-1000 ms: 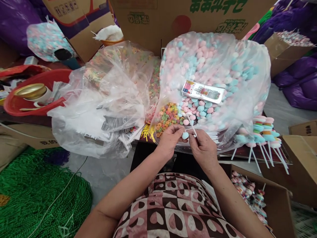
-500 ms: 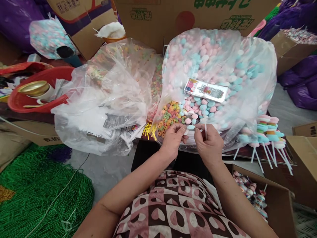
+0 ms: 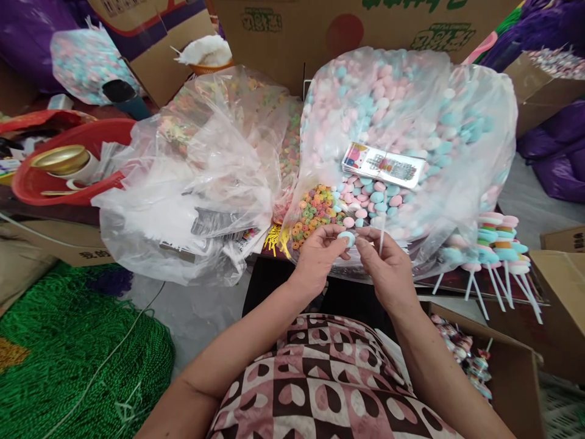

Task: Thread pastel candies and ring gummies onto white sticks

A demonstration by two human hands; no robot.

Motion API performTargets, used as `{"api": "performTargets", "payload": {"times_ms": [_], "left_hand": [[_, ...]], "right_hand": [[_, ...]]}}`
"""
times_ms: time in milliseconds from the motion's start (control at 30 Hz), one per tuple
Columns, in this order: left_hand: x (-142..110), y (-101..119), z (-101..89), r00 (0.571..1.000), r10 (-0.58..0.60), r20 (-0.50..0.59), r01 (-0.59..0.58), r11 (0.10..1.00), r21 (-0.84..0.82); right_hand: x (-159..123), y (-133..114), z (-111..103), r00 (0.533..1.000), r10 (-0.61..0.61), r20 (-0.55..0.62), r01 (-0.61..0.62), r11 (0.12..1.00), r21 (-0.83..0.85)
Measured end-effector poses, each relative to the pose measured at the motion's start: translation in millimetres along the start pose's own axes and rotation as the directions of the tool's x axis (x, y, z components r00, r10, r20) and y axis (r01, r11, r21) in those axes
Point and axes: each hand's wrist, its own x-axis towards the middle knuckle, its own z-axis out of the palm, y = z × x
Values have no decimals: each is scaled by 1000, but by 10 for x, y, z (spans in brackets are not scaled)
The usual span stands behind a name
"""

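In front of me my left hand (image 3: 315, 257) is closed, pinching a pale blue marshmallow (image 3: 347, 238) between thumb and fingertips. Close beside it, my right hand (image 3: 387, 263) grips a white stick (image 3: 382, 230) that stands up from the fingers. The right thumb and fingertip come right up to the marshmallow; whether they press on it I cannot tell. Just beyond both hands, loose pink and blue marshmallows (image 3: 377, 198) lie at the mouth of a clear bag (image 3: 496, 122). Small coloured candy rings (image 3: 313, 214) sit to their left.
A stack of printed cards (image 3: 382, 163) rests on the bag. Finished marshmallow skewers (image 3: 498, 244) lie at the right table edge, above an open carton (image 3: 512, 372). Leftward are another plastic bag (image 3: 237, 158), yellow ties (image 3: 273, 238) and a red basin (image 3: 27, 189).
The marshmallow has turned so its round face shows, and it has shifted slightly left. Both hands stay close together, with the stick still in the right one.
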Motion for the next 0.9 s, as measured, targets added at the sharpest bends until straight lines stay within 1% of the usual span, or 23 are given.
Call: {"api": "performTargets", "payload": {"times_ms": [100,167,267,333,367,500,567,633,700,733,800,900], "left_hand": [[-22,-4,-25,999,15,46,-15,1000,3],[-43,-20,-60,998,-18,67,18,1000,1],[-75,-50,-112,984,-89,153,77,994,82],[-82,-59,-132,977,-116,178,96,988,119],[-77,-58,-137,981,-118,157,100,988,114],[-11,-21,-157,996,-86,-16,87,993,78],[25,1,-172,996,-66,-61,71,994,80],[47,17,-189,996,-54,-77,60,995,81],[53,26,-203,995,-55,-82,61,996,73],[53,29,-208,995,-59,-78,64,996,64],[48,34,-218,995,-69,-68,71,997,42],[40,44,-228,998,-51,-39,52,998,32]], "right_hand": [[-5,-17,-3,995,71,65,-77,993,92],[-16,3,2,993,90,77,-100,986,137],[-41,46,6,994,81,75,-93,981,170],[-64,49,-7,993,87,78,-99,980,173],[-80,38,-22,992,100,83,-113,978,176],[-199,-51,-130,987,129,91,-145,971,189],[-289,-81,-178,981,141,134,-161,976,146],[-381,-82,-196,954,179,240,-201,977,71],[-453,-60,-184,912,221,346,-239,971,9],[-477,-47,-171,894,238,380,-252,968,-14],[-499,-34,-146,874,255,414,-254,965,-59],[-488,-48,-128,876,256,409,-217,966,-140]]}}
